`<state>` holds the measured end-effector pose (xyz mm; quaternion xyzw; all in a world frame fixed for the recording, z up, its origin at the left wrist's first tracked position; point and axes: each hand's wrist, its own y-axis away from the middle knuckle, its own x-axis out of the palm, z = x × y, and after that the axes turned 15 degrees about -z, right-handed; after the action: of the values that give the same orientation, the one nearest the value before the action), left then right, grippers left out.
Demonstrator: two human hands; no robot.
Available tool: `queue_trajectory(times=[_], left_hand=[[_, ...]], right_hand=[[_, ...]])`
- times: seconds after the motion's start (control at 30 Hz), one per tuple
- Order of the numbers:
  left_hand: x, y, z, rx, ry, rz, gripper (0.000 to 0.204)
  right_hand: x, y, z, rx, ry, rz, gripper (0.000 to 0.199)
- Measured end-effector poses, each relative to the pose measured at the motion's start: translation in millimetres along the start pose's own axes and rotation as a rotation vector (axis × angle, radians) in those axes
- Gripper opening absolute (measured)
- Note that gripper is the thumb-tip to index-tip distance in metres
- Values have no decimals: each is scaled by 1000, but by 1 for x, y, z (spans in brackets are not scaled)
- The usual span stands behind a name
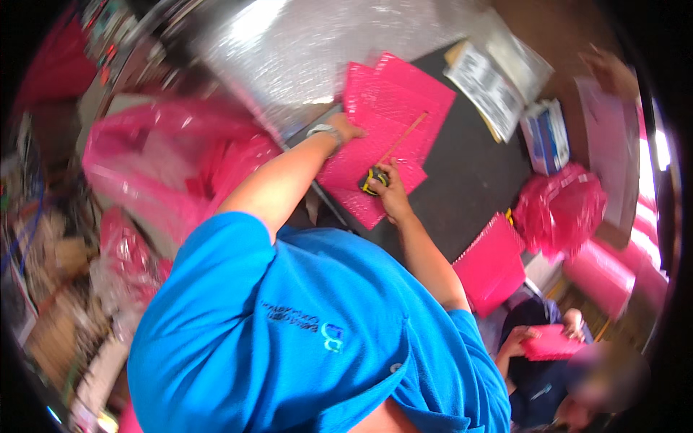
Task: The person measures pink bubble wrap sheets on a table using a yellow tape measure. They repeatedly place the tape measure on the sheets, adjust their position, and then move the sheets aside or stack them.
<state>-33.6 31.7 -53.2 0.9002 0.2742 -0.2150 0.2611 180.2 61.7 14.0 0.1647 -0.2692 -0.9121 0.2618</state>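
Several pink bubble-wrap pouches (404, 90) lie overlapping on a dark tabletop (473, 169) in front of me. My left hand (348, 130), with a watch (326, 134) at the wrist, rests on their left edge, fingers stretched out and holding nothing. In my right hand (392, 193) is a black and yellow tape measure (373, 180), gripped near the pouches' lower edge. Its blade (406, 135) is drawn out across the pink surface, slanting up to the right.
A silvery wrapped sheet (310, 43) covers the table's far side. Printed papers (487, 83) and a pink plastic bundle (561, 206) are on the right. A large pink plastic bag (130, 151) stands left. Another person's hands (574, 325) hold a pink stack (552, 342) at lower right.
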Motion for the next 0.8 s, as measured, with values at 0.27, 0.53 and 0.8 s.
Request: queue_trajectory(times=[0.27,0.53,0.8], left_hand=[[-69,135,16,-31,479,-248,35],[-176,270,229,-933,508,-1044,35],[-220,252,247,-1029,-163,-953,55]], right_hand=[[-20,29,10,159,-104,196,41],[-24,34,23,189,-116,208,41],[-2,47,19,213,31,233,41]])
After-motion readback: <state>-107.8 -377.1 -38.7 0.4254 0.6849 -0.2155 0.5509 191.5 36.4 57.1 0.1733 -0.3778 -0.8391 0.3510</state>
